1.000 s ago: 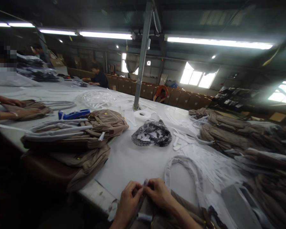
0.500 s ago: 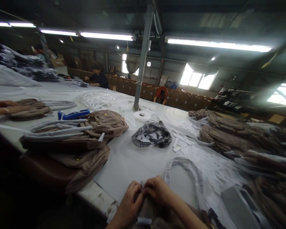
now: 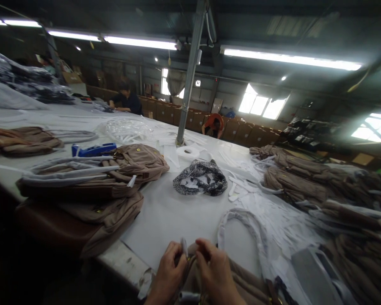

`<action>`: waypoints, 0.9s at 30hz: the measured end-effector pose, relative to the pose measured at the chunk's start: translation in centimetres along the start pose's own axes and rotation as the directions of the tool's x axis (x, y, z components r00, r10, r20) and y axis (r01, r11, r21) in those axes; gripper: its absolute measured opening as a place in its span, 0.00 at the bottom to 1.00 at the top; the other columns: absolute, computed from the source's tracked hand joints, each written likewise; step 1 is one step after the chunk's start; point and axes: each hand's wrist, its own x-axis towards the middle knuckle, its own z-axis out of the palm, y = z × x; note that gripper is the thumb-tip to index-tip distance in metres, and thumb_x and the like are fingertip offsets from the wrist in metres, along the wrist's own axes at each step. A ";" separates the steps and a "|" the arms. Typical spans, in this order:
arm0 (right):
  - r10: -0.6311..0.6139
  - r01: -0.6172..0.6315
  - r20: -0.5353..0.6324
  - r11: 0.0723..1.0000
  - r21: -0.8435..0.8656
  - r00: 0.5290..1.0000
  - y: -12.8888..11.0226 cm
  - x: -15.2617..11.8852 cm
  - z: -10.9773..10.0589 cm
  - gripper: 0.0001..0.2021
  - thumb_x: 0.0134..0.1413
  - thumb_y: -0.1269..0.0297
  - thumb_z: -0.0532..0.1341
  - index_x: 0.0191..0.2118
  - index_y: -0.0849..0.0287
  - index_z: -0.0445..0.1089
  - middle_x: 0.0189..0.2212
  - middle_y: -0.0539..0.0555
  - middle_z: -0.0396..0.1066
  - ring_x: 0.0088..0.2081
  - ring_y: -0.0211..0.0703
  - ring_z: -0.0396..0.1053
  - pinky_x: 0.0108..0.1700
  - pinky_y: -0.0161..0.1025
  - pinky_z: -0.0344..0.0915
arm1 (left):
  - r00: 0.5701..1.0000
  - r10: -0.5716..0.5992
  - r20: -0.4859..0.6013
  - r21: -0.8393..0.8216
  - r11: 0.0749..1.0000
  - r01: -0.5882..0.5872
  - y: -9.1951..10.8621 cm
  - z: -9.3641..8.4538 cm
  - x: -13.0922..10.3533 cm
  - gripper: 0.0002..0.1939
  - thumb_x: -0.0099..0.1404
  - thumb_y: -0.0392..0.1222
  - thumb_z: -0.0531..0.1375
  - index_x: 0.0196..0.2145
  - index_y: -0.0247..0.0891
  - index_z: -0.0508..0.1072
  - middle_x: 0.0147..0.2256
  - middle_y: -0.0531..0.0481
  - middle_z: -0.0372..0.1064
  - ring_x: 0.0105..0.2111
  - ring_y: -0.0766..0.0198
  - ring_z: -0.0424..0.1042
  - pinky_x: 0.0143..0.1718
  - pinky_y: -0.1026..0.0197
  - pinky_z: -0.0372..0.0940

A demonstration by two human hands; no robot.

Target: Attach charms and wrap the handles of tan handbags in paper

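Note:
At the table's near edge, a brown fabric bag (image 3: 241, 277) lies under both of my hands. My left hand (image 3: 169, 269) is closed, pinching a small pale wrapping strip (image 3: 184, 246) that sticks up beside a gold-coloured metal bit. Bent over the bag's top edge, my right hand (image 3: 215, 267) has its fingers curled together close to the left fingertips; what they grip is partly hidden. A strap in pale wrapping (image 3: 222, 228) arches from the bag across the white tabletop.
Wrapped brown bags (image 3: 136, 163) are stacked left, beside a blue tape dispenser (image 3: 93, 149). A black speckled plastic bag (image 3: 200, 180) holds scraps. White strips (image 3: 282, 220) and more bags (image 3: 298, 184) lie right. A post (image 3: 190, 80) rises from the table. Other people work left and behind.
My right hand has shifted slightly, its fingers now a little apart from the left ones. The pale strip stands up more clearly at my left fingertips. The view has turned slightly.

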 end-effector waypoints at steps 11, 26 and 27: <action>0.114 -0.117 0.091 0.992 0.035 0.989 1.3 0.6 3.2 0.13 0.45 0.75 0.56 0.37 0.62 0.73 0.30 0.55 0.75 0.32 0.44 0.72 0.37 0.35 0.65 | 0.992 0.116 -0.056 0.221 0.970 -0.101 0.3 0.3 -0.6 0.06 0.62 0.37 0.51 0.27 0.40 0.62 0.30 0.50 0.62 0.34 0.60 0.64 0.37 0.58 0.62; 0.014 -0.025 0.051 0.972 0.234 0.999 2.7 -0.2 3.3 0.05 0.52 0.67 0.56 0.28 0.58 0.67 0.24 0.50 0.69 0.29 0.41 0.66 0.33 0.33 0.60 | 0.996 -0.010 -0.087 0.152 0.988 0.023 -0.6 1.0 -0.8 0.12 0.65 0.40 0.50 0.25 0.39 0.67 0.30 0.49 0.64 0.34 0.58 0.66 0.39 0.54 0.63; 0.010 -0.025 0.058 0.967 0.255 0.998 2.7 -0.2 3.2 0.05 0.52 0.66 0.56 0.28 0.59 0.67 0.25 0.50 0.69 0.29 0.42 0.66 0.33 0.33 0.60 | 0.995 -0.044 -0.089 0.117 0.992 0.055 -0.6 0.9 -0.7 0.11 0.64 0.41 0.51 0.26 0.39 0.67 0.30 0.48 0.65 0.35 0.58 0.66 0.40 0.54 0.63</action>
